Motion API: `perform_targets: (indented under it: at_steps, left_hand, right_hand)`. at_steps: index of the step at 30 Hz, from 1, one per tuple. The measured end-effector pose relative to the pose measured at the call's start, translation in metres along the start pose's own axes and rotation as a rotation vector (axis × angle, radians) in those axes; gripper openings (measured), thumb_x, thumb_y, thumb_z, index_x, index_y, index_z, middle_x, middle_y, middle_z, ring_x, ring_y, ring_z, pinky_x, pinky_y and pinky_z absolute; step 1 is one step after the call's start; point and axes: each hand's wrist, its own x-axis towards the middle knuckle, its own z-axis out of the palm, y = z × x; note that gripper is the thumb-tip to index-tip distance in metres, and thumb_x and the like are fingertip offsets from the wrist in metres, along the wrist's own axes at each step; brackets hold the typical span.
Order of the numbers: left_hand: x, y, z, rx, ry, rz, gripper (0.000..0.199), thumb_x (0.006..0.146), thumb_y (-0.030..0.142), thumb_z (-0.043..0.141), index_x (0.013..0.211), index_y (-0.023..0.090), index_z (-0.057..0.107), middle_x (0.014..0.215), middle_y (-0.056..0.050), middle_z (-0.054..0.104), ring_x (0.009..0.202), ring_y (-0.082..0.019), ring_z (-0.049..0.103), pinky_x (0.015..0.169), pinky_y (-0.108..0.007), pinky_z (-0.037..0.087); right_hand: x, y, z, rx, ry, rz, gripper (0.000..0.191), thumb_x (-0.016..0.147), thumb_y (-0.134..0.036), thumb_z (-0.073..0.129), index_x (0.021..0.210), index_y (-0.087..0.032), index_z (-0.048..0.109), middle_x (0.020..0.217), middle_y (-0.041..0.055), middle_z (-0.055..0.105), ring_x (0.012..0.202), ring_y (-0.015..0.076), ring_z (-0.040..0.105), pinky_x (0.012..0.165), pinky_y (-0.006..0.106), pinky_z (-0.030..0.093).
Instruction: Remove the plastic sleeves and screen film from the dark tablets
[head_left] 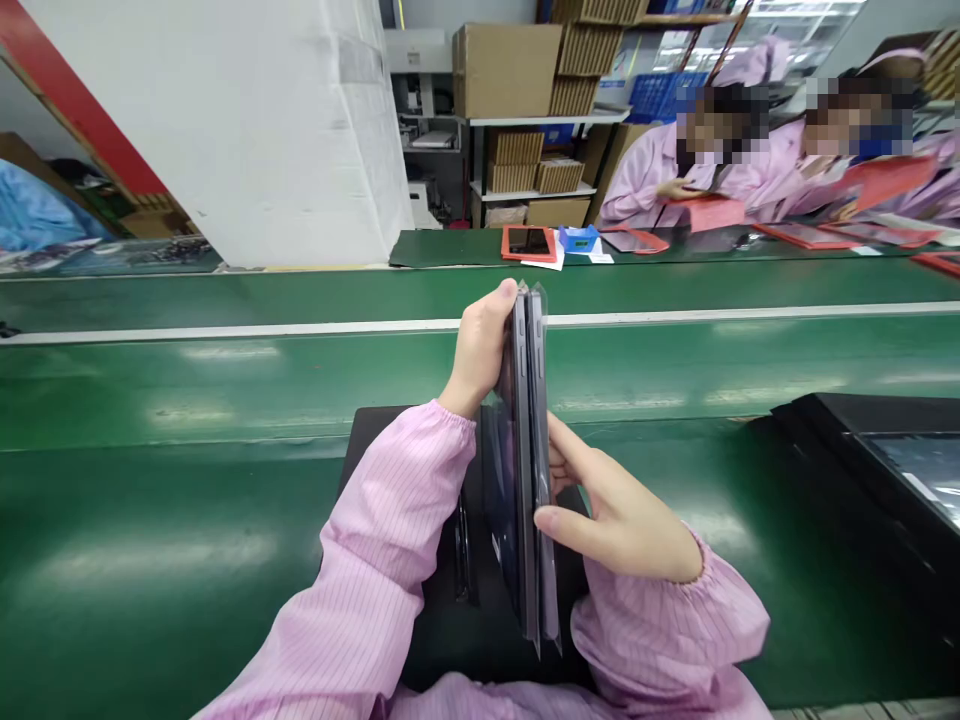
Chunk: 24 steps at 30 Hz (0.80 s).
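Note:
Two dark grey tablets [529, 470] in clear plastic film stand on edge, face to face, in front of me. My left hand [482, 340] grips their far upper end, its thumb over the top and the other fingers hidden behind. On the right side, my right hand [600, 495] holds the pair lower down, thumb on the near edge and fingers along the outer face. Beneath them lies a black mat [442, 640] on the green bench. A slim dark shiny item [463, 550] rests on the mat, partly hidden by my left sleeve; I cannot make out its kind.
At the right, a black stack [847, 480] carries a film-wrapped tablet [926, 475]. Across the green belt [247, 385] lie a red-framed tablet [529, 242] and a blue box [578, 238]. Co-workers in pink sit at the far right. A white wrapped pillar [285, 130] rises at the left.

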Motion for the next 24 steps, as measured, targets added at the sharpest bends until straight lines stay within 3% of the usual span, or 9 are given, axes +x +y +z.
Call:
perform_targets:
  at_steps: [5, 9, 13, 18, 21, 24]
  left_hand:
    - [0.004, -0.004, -0.005, 0.071, 0.015, -0.026, 0.058, 0.097, 0.067, 0.042, 0.064, 0.021, 0.055, 0.065, -0.002, 0.058, 0.062, -0.016, 0.055, 0.062, -0.031, 0.044]
    - [0.003, 0.008, -0.008, 0.151, -0.019, 0.021, 0.053, 0.092, 0.068, 0.052, 0.067, 0.022, 0.059, 0.069, -0.002, 0.06, 0.07, -0.019, 0.06, 0.07, -0.032, 0.045]
    - [-0.009, 0.026, 0.002, 0.157, -0.16, 0.099, 0.048, 0.098, 0.061, 0.043, 0.084, 0.022, 0.066, 0.085, -0.004, 0.065, 0.08, -0.02, 0.06, 0.077, -0.032, 0.046]
    - [-0.032, 0.04, 0.02, 0.062, -0.344, 0.051, 0.041, 0.102, 0.054, 0.035, 0.112, 0.025, 0.062, 0.105, -0.006, 0.064, 0.091, -0.021, 0.06, 0.082, -0.032, 0.047]
    - [-0.036, 0.045, 0.02, 0.108, -0.556, 0.084, 0.037, 0.095, 0.053, 0.049, 0.118, 0.027, 0.059, 0.121, -0.007, 0.062, 0.107, -0.026, 0.057, 0.089, -0.037, 0.047]
    - [-0.035, 0.053, 0.015, 0.149, -0.715, 0.132, 0.047, 0.083, 0.051, 0.062, 0.124, 0.029, 0.055, 0.127, -0.008, 0.057, 0.114, -0.032, 0.053, 0.093, -0.042, 0.045]
  right_hand:
    - [0.005, 0.001, -0.001, 0.011, 0.019, 0.021, 0.085, 0.089, -0.031, 0.057, 0.16, -0.01, 0.016, 0.077, -0.0015, 0.055, 0.077, 0.0203, 0.058, 0.072, 0.036, 0.05]
    - [0.001, -0.001, -0.001, -0.002, 0.053, 0.017, 0.084, 0.088, -0.028, 0.058, 0.16, -0.012, 0.019, 0.079, -0.0008, 0.055, 0.077, 0.0202, 0.058, 0.073, 0.036, 0.051]
    - [0.0, 0.002, 0.006, 0.098, 0.251, -0.093, 0.08, 0.088, -0.031, 0.062, 0.158, -0.018, 0.026, 0.089, 0.0021, 0.055, 0.077, 0.0175, 0.056, 0.07, 0.032, 0.052]
    - [0.002, 0.006, 0.014, 0.202, 0.576, -0.18, 0.069, 0.089, -0.036, 0.059, 0.153, -0.025, 0.033, 0.08, -0.0006, 0.052, 0.068, 0.0174, 0.051, 0.065, 0.032, 0.049]
    - [-0.001, 0.003, 0.014, 0.258, 0.696, -0.203, 0.062, 0.088, -0.036, 0.059, 0.146, -0.026, 0.04, 0.075, -0.0019, 0.049, 0.063, 0.0172, 0.05, 0.059, 0.031, 0.046]
    - [-0.005, 0.001, 0.014, 0.331, 0.749, -0.243, 0.053, 0.086, -0.035, 0.06, 0.137, -0.026, 0.044, 0.072, -0.0036, 0.045, 0.06, 0.0164, 0.048, 0.056, 0.029, 0.043]
